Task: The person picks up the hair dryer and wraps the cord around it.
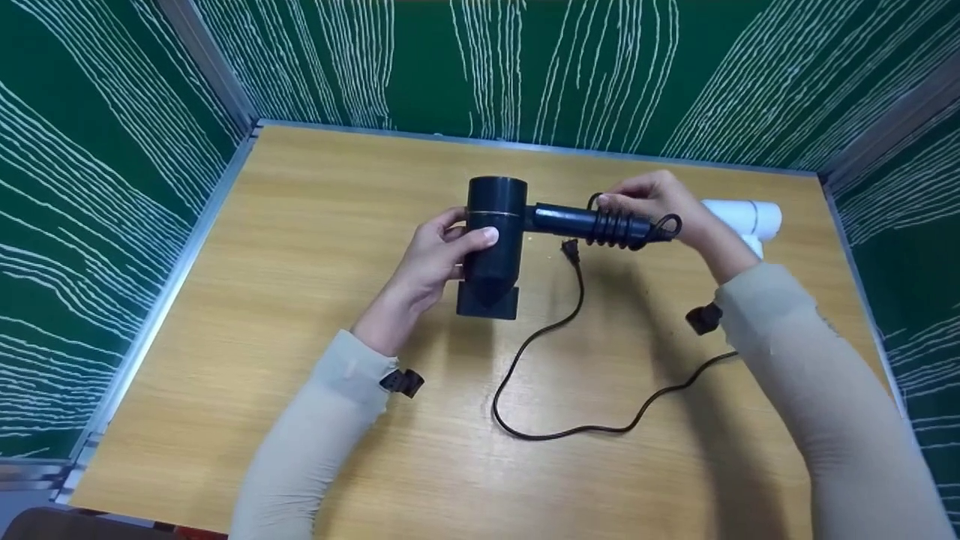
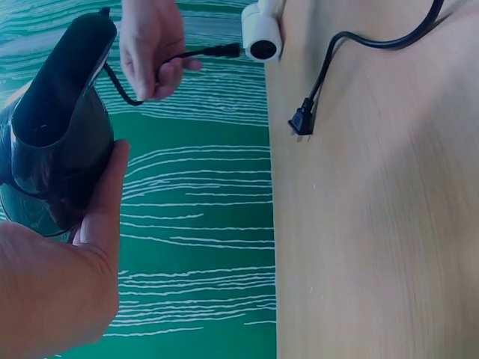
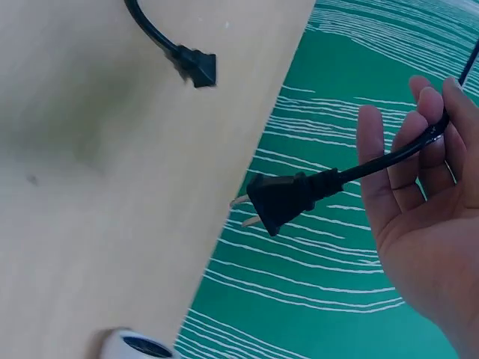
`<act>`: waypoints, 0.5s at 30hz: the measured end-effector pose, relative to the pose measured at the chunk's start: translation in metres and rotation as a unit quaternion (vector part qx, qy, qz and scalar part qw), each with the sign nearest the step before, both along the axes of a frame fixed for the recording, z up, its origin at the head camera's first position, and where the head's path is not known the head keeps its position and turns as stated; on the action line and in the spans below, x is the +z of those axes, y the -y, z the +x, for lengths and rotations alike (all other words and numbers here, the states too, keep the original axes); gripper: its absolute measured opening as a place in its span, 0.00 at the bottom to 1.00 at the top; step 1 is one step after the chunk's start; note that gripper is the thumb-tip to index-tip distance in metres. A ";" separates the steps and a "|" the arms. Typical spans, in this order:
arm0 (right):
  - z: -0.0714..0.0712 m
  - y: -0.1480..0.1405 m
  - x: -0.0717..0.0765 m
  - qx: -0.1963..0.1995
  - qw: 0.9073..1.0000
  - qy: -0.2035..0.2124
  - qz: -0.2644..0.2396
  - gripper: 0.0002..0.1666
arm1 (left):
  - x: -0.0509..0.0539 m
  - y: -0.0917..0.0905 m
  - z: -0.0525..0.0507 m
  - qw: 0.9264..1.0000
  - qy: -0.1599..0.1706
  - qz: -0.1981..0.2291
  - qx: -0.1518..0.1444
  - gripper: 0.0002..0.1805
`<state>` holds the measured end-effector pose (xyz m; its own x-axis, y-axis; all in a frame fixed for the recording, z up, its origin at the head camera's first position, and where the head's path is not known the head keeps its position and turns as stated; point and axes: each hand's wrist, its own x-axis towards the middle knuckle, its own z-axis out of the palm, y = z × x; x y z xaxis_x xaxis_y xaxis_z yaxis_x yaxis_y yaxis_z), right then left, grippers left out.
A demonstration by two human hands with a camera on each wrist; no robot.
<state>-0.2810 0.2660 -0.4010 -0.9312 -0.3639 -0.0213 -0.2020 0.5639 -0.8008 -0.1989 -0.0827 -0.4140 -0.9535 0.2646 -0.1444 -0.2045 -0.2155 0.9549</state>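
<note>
My left hand (image 1: pixel 431 262) grips the barrel of a black hair dryer (image 1: pixel 496 255), thumb across its front, and holds it above the table. The dryer's handle (image 1: pixel 562 219) points right, with its black cord (image 1: pixel 615 229) wound round it in several turns. At the handle, my right hand (image 1: pixel 656 196) pinches the cord's free end between thumb and fingers. In the right wrist view, this cord's two-prong plug (image 3: pixel 284 200) sticks out past the fingers. The left wrist view shows the dryer (image 2: pixel 56 112) close up in the left palm.
A white hair dryer (image 1: pixel 750 217) lies at the table's right, partly hidden behind my right forearm. A second black cord (image 1: pixel 517 360) curves over the wooden table (image 1: pixel 300 247), its plug (image 1: pixel 571 251) below the held handle. Green walls with white lines (image 1: pixel 427 67) enclose the table.
</note>
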 end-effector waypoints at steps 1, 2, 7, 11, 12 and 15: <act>0.000 0.001 0.004 0.001 1.000 0.004 0.010 0.18 | -0.001 0.000 0.000 1.000 -0.002 -0.001 -0.003 0.31; -0.001 0.001 0.007 0.002 1.000 0.009 0.020 0.19 | -0.001 0.001 0.000 1.000 -0.003 -0.003 -0.007 0.31; 0.000 0.002 0.022 0.007 0.997 0.024 0.068 0.21 | -0.005 0.001 0.001 1.000 -0.011 -0.011 -0.023 0.32; 0.000 0.005 0.033 0.024 0.994 -0.012 0.103 0.20 | -0.008 0.000 0.001 0.999 -0.013 -0.017 -0.025 0.32; 0.001 0.006 0.035 0.028 0.993 -0.024 0.109 0.19 | -0.008 0.000 0.000 0.999 -0.012 -0.019 -0.024 0.32; 0.002 0.008 0.041 0.039 0.991 -0.043 0.120 0.18 | -0.011 0.000 0.000 1.000 -0.007 -0.020 -0.021 0.31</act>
<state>-0.2786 0.2581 -0.3600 -0.9030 -0.4281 -0.0379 -0.3135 0.7164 -0.6233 -0.1986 -0.0824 -0.4252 -0.9436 0.2985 -0.1431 -0.1999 -0.1692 0.9651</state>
